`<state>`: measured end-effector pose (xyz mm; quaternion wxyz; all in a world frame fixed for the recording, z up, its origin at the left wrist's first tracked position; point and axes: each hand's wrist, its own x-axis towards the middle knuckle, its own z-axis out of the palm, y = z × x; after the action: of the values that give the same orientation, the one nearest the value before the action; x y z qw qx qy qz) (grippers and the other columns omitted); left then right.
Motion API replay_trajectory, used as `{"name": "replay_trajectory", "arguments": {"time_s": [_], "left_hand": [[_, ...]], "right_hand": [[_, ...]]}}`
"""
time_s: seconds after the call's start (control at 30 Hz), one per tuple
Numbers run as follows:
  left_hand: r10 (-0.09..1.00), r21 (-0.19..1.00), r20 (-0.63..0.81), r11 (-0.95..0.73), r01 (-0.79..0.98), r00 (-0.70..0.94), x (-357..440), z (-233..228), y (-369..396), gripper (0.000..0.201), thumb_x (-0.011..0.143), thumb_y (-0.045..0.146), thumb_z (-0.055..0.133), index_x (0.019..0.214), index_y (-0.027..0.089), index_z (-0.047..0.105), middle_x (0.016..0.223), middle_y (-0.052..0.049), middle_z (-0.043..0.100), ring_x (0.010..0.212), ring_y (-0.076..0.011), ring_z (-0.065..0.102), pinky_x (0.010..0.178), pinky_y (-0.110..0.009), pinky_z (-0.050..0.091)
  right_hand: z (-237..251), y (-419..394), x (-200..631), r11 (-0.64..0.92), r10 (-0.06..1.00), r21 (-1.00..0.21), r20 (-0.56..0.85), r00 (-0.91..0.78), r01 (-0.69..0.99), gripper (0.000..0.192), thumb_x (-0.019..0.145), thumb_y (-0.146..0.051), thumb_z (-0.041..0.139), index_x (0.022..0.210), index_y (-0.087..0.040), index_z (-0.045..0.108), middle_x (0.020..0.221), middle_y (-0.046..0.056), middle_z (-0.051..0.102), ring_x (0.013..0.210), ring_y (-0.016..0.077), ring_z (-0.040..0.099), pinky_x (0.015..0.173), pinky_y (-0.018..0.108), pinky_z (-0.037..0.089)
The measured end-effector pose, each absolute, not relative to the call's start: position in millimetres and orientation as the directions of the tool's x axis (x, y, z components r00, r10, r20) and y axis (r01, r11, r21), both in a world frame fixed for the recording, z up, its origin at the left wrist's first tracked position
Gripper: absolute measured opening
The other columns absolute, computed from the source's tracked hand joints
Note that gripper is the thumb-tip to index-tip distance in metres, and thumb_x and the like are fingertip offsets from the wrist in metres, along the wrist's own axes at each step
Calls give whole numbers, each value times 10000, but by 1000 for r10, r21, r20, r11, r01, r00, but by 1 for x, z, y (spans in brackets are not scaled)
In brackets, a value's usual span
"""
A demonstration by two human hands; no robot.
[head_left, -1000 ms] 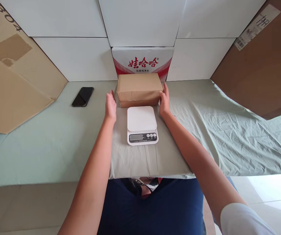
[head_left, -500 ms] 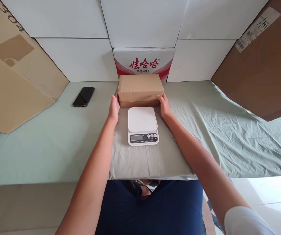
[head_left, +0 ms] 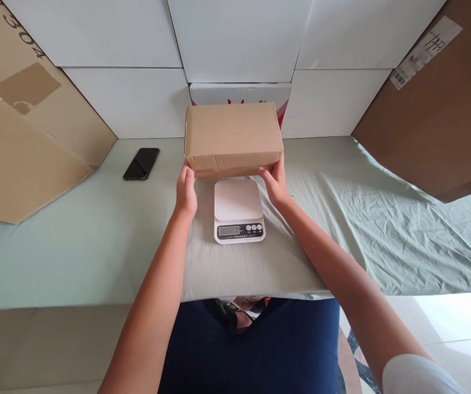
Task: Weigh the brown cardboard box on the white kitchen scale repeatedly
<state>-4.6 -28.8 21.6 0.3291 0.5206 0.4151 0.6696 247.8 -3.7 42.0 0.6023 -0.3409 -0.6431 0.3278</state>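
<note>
Two hands, left hand and right hand, grip cardboard box, seemingly lifted above scale.

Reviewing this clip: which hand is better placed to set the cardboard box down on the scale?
Neither alone, though the right hand has a slight edge. Both hands grip the cardboard box's lower corners above the scale; the right reaches further under the box, while the left hand stays at the corner.

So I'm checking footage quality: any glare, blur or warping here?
Head view: sharp, evenly lit; wide-angle warping bends the table edges; bright overexposed floor patch lower right; cardboard box, held by left hand and right hand, shades the scale.
</note>
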Motion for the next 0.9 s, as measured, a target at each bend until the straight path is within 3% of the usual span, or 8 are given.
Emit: {"name": "replay_trajectory", "arguments": {"time_s": [0.2,0.43,0.73,0.9], "left_hand": [[844,861,505,-507,37,-182,11,23,-112,745,894,796,449,1351,240,641,1338,-132,693,1454,-350,512,1217,-473,385],[895,906,418,-422,9,-154,16,11,-141,766,912,787,392,1422,254,597,1454,-138,636,1479,-357,483,1230,-495,371],[925,933,342,-356,-58,-168,15,7,-138,810,893,817,395,1455,261,571,1558,-134,559,1509,-342,453,1221,-486,390],[919,927,358,-371,-57,-168,12,11,-138,848,876,832,420,1522,289,514,1649,-99,464,1565,-328,368,1270,-462,325]], "right_hand": [[20,-85,267,539,841,-838,541,-6,84,744,873,-602,645,1526,-371,372,1532,74,506,1418,316,486,1256,580,360],[8,-111,264,473,878,-880,475,52,49,666,872,-568,633,1476,-362,442,1395,80,601,1265,310,571,1151,564,463],[21,-111,261,491,871,-868,492,-3,78,655,905,-536,593,1504,-331,424,1527,78,519,1383,309,502,1195,544,422],[21,-110,264,475,879,-879,477,21,43,690,915,-548,578,1548,-370,369,1624,41,440,1525,324,389,1281,579,316]]}}
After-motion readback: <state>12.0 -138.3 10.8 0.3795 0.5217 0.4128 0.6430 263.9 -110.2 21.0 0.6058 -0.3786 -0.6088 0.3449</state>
